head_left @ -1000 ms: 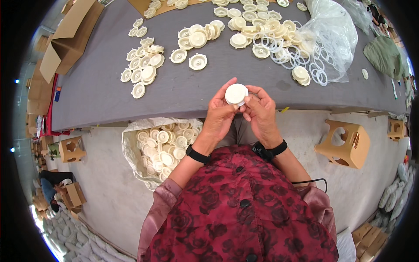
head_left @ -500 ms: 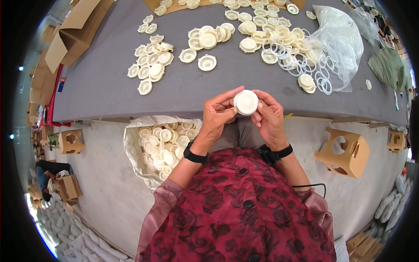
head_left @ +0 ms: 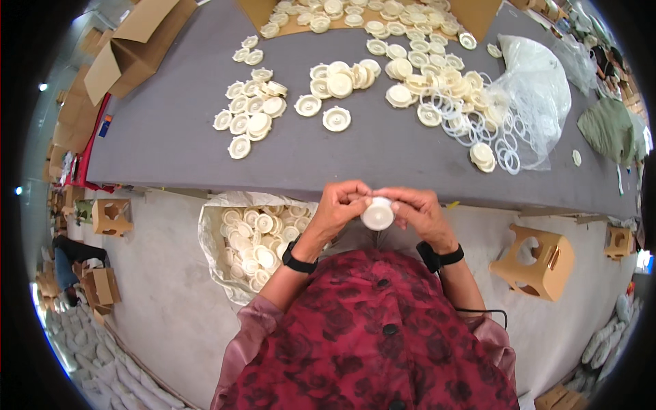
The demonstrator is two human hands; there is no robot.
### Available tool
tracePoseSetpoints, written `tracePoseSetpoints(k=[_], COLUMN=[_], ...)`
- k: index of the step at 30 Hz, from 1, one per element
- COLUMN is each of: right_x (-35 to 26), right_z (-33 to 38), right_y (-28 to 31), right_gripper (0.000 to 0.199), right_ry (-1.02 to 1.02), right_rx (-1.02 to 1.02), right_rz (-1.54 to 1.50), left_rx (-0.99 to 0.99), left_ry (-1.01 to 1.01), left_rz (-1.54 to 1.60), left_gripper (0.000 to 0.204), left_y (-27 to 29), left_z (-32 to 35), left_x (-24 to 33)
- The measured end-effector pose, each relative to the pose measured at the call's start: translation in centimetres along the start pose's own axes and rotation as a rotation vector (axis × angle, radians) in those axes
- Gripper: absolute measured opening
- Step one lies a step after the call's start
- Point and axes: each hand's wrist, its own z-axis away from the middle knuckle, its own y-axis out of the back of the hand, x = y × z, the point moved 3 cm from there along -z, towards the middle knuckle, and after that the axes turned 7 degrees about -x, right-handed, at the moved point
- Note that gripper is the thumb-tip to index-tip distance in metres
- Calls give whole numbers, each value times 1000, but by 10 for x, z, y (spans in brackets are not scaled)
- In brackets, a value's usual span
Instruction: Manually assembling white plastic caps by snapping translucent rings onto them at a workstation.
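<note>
Just off the near edge of the table, a round cream-white plastic cap (head_left: 378, 216) is pinched between both hands, its smooth disc face turned up. My left hand (head_left: 344, 204) grips its left rim with thumb and fingers. On the opposite rim, my right hand (head_left: 416, 209) has its thumb and fingertips closed. Whether a ring sits under the fingers is hidden. Ahead on the grey tabletop lie loose caps (head_left: 336, 119) with ridged inner sides showing, some stacked. To their right, translucent sealing rings (head_left: 506, 152) spill from a clear plastic bag (head_left: 543, 89).
A white woven sack (head_left: 213, 256) full of caps stands on the floor at left, below the grey table (head_left: 184, 154). An open cardboard box (head_left: 253, 15) holds more caps at the back. A tan plastic stool (head_left: 536, 263) stands right; a cardboard carton (head_left: 137, 48) lies back left.
Both hands have drawn the cap lower, toward my body, and its face has tilted. The view has shifted so more of the box at the back shows.
</note>
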Motion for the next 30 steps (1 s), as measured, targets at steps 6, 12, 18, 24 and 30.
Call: tracePoseSetpoints(k=[6,12,18,24,30], right_x=[-14,-34,5,-28,-90], right_z=[-29,-107,-158,-131,-191], right_y=[-27,-2,0,23,166], right_gripper=[35,29,35,40,52], right_ry=[134,313,424,446,431], right_rx=[-153,-6,-15,-275,155], right_rz=[365,1155,1482,1199,1046], left_rx=[-90,171,351,431,706], left_ry=[401,313,-40,-368,-302], left_rz=[-786,-1158,-918,-1338,-1351], left_gripper=[20,29,40,64,54], left_y=[86,112,75,92,172], left_z=[91,130,34,-16,-17], left_x=[32,54,62,40,85])
